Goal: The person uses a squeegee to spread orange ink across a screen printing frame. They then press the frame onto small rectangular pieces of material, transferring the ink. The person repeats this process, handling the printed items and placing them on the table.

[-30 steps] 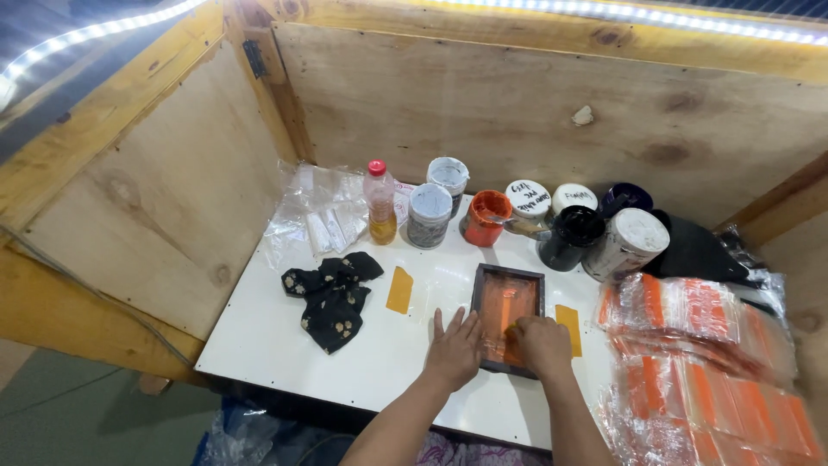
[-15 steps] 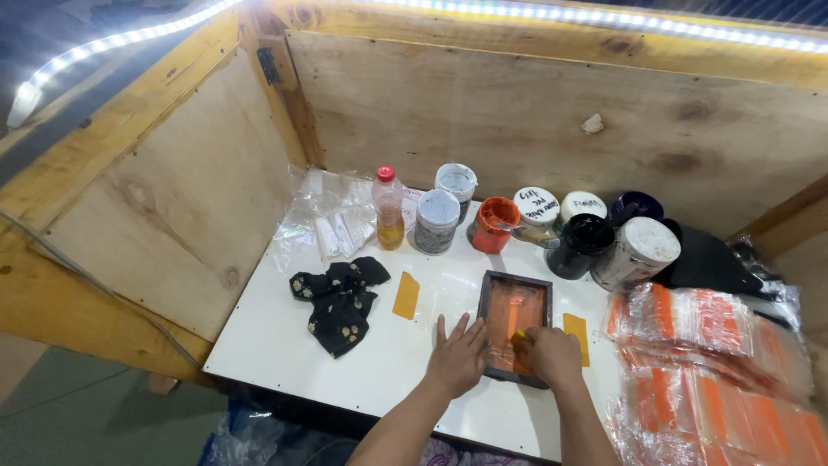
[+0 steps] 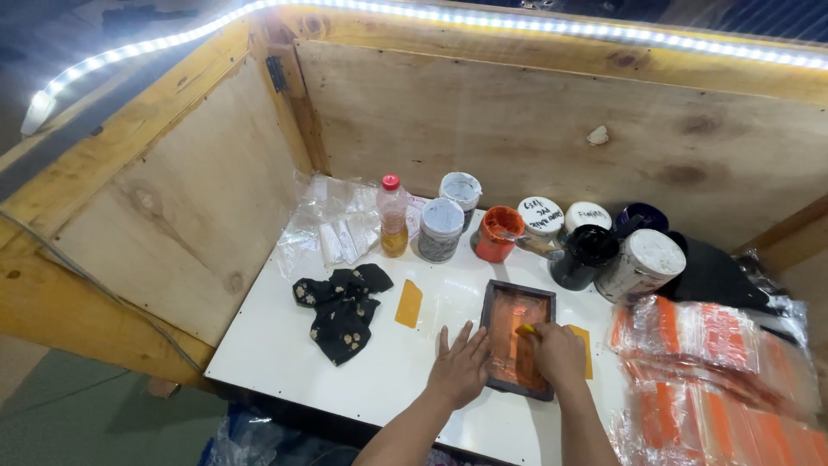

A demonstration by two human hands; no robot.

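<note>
A small dark-framed printing screen smeared with orange ink lies on the white table. My left hand rests flat with fingers spread against the frame's left edge. My right hand is closed on a small yellow-orange scraper pressed onto the screen's mesh. A yellow card lies left of the frame, and another yellow card peeks out by my right hand.
Several paint jars stand along the back, among them an open orange jar, a black jar and a red-capped bottle. A black patterned cloth lies left. Clear bags sit back left; orange-and-clear packets pile right. Plywood walls enclose the table.
My hands stay on the frame; the right hand with the scraper has shifted slightly along the screen. The view has moved a little.
</note>
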